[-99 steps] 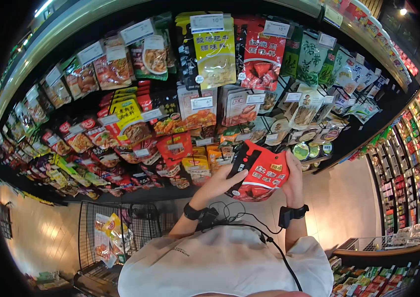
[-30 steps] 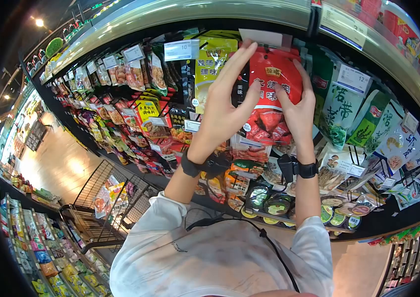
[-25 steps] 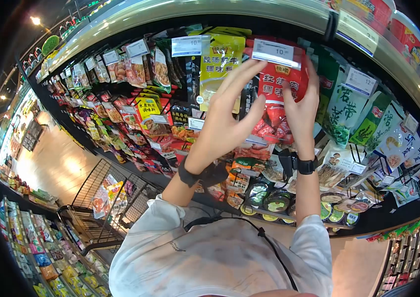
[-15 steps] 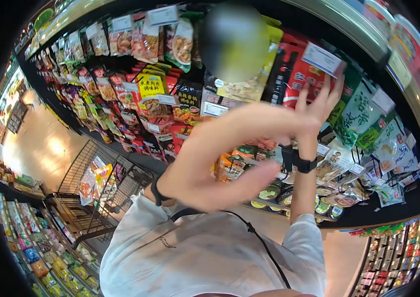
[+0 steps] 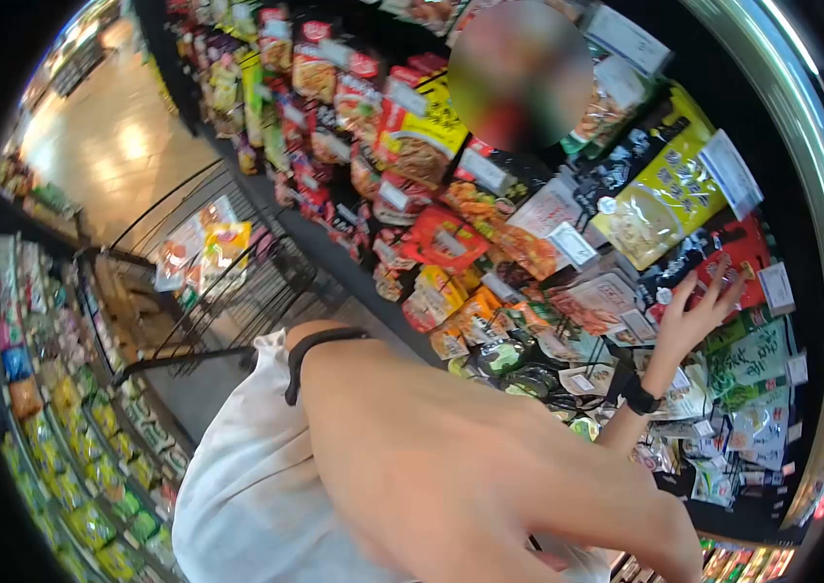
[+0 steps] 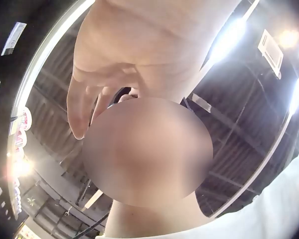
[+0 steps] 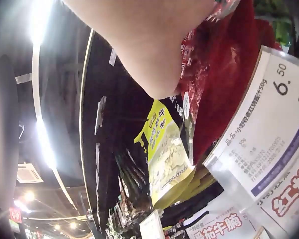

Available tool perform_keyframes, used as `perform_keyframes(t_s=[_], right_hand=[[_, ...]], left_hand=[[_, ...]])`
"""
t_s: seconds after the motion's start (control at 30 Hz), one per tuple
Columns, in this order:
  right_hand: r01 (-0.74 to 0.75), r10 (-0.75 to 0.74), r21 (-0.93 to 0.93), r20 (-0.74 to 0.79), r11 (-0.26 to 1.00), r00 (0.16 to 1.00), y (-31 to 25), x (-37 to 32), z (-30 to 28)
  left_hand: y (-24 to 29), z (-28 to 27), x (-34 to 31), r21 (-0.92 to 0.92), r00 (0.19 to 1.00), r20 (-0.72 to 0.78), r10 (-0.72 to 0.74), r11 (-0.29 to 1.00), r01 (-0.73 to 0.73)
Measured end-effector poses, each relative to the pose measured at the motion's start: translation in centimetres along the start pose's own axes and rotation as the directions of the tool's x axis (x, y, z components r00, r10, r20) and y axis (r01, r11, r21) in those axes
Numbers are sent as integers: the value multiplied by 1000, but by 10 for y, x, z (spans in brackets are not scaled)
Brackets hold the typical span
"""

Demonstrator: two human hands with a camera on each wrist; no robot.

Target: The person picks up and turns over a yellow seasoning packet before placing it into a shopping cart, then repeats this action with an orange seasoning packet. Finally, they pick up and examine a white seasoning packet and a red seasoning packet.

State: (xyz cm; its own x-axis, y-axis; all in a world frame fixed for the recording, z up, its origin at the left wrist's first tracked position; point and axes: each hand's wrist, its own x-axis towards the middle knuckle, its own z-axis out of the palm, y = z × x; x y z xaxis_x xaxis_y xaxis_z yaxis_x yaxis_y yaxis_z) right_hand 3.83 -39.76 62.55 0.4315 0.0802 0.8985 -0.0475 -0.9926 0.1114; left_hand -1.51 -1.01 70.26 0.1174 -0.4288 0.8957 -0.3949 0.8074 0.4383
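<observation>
Spread fingers of the right hand (image 5: 699, 316) rest on the front of a red packet (image 5: 744, 249) hanging on the rack. Seen from the right wrist, part of that hand (image 7: 149, 45) lies against the red packet (image 7: 224, 84), its fingertips out of sight. Very large and close in the head view, the left hand (image 5: 480, 452) is raised, with its fingers partly cut off below. In the left wrist view, the left hand (image 6: 134, 45) is beside the person's blurred head, fingers loosely bent; no item shows in it. Whether it touches the head or something worn there, I cannot tell.
A yellow packet (image 5: 669, 199) hangs left of the red one, among rows of packets with price tags. A wire cart (image 5: 271, 267) holding several packets stands at the left. Another stocked shelf (image 5: 67, 418) runs along the lower left.
The left hand has come away from the red packet, up close to the head camera. The head view has turned, shifting the rack to the upper right. The right hand stays at the red packet.
</observation>
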Motion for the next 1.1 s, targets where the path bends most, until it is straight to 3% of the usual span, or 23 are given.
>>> perform_keyframes(t_s=[0.2,0.3,0.37,0.4,0.47,0.53,0.57,0.67,0.7,0.73,0.83,0.9,1.0,1.1], right_hand=[[39,-34,107,-56,993,998,6,3,8],[-119,131,276,-25,954,991,-13,-10,-19],[-200,244,413,-57,888,968,-33,-27,-40],[-187,233,425,-58,886,971,-43,-39,-53],[-193,234,496,-21,847,972,-49,-70,-67],[-208,212,582,63,786,975,-50,-105,-71],[-206,176,613,109,762,978,-52,-121,-70],[-370,264,749,264,549,928,-76,-166,-57],[-345,194,743,286,573,939,-84,-171,-55],[-403,183,762,362,507,914,-91,-180,-48],[-459,48,792,483,403,874,-126,-189,-37],[-513,-39,785,559,348,828,-155,-182,-36],[-458,-210,842,521,285,827,-208,-163,-37],[-410,-338,891,453,193,825,-271,-142,-47]], left_hand=[[31,35,-7,109,999,-14,-36,993,38],[32,58,-12,151,997,7,-77,986,75],[29,70,-21,149,979,20,-204,969,198],[25,74,-32,108,944,6,-330,939,328],[22,80,-63,218,823,-54,-565,798,562],[14,85,-96,366,743,-140,-654,663,653],[18,92,-110,351,608,-281,-743,510,785],[34,115,-131,285,423,-642,-640,312,906],[41,123,-133,244,366,-720,-590,278,929],[49,129,-136,204,310,-788,-532,249,947],[77,149,-158,135,240,-878,-414,268,954],[101,156,-168,158,255,-894,-368,273,949],[133,163,-190,152,230,-938,-261,285,946],[166,164,-218,77,130,-983,-126,355,932]])
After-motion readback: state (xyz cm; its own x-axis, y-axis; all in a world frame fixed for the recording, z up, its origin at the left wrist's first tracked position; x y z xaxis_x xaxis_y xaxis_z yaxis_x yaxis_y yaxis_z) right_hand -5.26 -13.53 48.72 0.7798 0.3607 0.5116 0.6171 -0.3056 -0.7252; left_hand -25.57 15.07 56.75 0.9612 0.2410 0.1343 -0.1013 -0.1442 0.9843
